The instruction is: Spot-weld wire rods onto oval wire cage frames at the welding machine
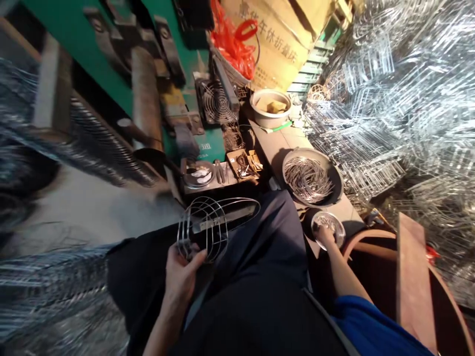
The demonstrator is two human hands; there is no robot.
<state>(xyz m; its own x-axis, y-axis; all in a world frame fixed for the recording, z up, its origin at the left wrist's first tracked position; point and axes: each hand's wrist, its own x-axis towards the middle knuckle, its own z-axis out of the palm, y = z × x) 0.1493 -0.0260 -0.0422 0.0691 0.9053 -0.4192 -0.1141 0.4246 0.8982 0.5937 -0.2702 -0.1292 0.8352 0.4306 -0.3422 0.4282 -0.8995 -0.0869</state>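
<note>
"Silvery wire, is it, in the left hand (182, 269)?"

"Yes, a wire frame (207, 228), rounded like a cage, with a long loop reaching off to the right. Thumb and fingers are clamped on its lower bars, and it's held up over the lap (256, 267), left of the tabletop (272, 143) and well apart from its left edge."

"And the right hand (325, 234)?"

"Fingers down in a small bowl (340, 236) at the tabletop's near end. Pale bits lie in there, too small to make out. Whether the fingertips are apart or together I can't tell; they're hidden."

"What's beside the bowl?"

"Just behind it, a wide pan (336, 184) piled with bent wires (308, 180), its rim out at the tabletop's right edge. Farther up, toward the far end, a pale basin (269, 118) holds a yellow block (276, 107), with a green strip (282, 127) just in front."

"And around the tabletop?"

"Past its right edge, a great heap of wire goods (371, 113). By the near right corner, a reddish-brown barrel (374, 233) with a board (415, 282) over its mouth. Beyond the left edge stands a green machine (213, 138). At the far end, a cardboard box (276, 39) with a red plastic bag (237, 44) near it."
</note>
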